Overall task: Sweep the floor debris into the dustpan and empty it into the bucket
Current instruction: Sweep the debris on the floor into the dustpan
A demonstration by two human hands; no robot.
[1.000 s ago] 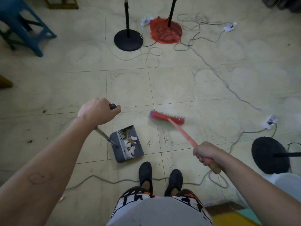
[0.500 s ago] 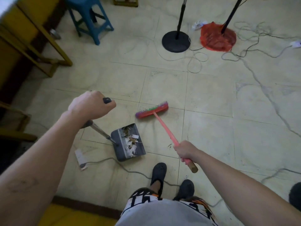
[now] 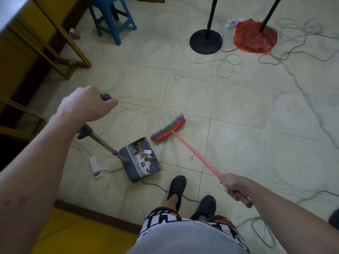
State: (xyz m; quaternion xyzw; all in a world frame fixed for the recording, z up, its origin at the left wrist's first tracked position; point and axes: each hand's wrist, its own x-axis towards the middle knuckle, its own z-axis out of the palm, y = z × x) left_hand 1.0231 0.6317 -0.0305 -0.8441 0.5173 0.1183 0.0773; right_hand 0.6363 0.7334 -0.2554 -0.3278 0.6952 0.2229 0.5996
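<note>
I see the left hand [image 3: 86,105] fisted round the top of the dustpan [image 3: 156,166] pole, hiding all but its black tip. The pan rests on the floor [image 3: 238,116], its debris [image 3: 144,159] too jumbled to sort out. Right of the dustpan, the right hand [image 3: 233,186] grips the broom [image 3: 194,153] near its end. The blurred brush head [image 3: 168,130] lies just past the dustpan's far corner, and I cannot tell whether they touch.

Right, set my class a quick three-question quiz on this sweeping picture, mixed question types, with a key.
1. True or false: the dustpan already holds debris.
2. Which hand grips the broom? A) left B) right
3. Fill in: the stool is coloured ___.
Key: 1 true. 2 B, the right hand. 3 blue.
</note>
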